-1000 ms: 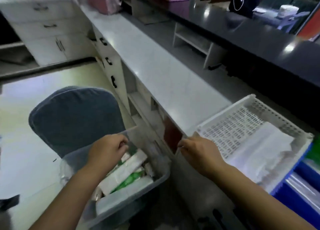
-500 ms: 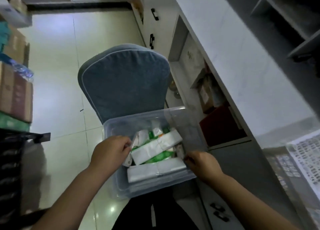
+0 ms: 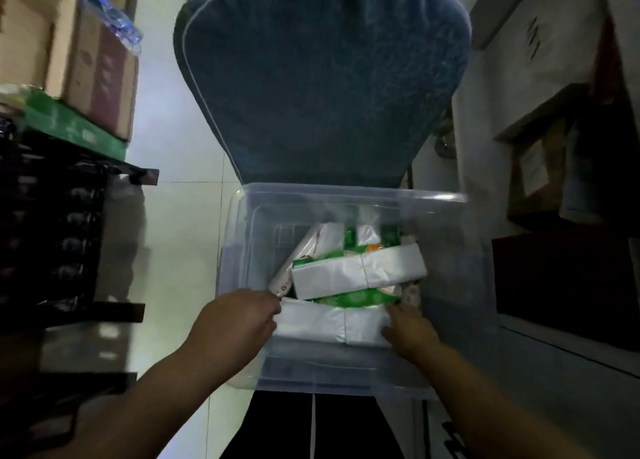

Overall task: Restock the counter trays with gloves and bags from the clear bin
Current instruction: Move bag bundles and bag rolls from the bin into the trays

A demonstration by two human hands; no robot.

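A clear bin rests on a blue chair seat below me. Several white and green packs lie inside it. A white pack lies along the bin's near side, and another white pack lies tilted above it over green packs. My left hand grips the left end of the near white pack. My right hand holds that pack's right end, fingers curled round it. The counter trays are out of view.
The blue chair back rises behind the bin. Stacked cardboard boxes and a dark rack stand at the left. Cabinet shelves with boxes are at the right. Pale floor tiles lie to the bin's left.
My view has swung from the counter and white tray down onto the bin. My right hand left the tray edge and came into the bin; both hands now hold the near white pack.
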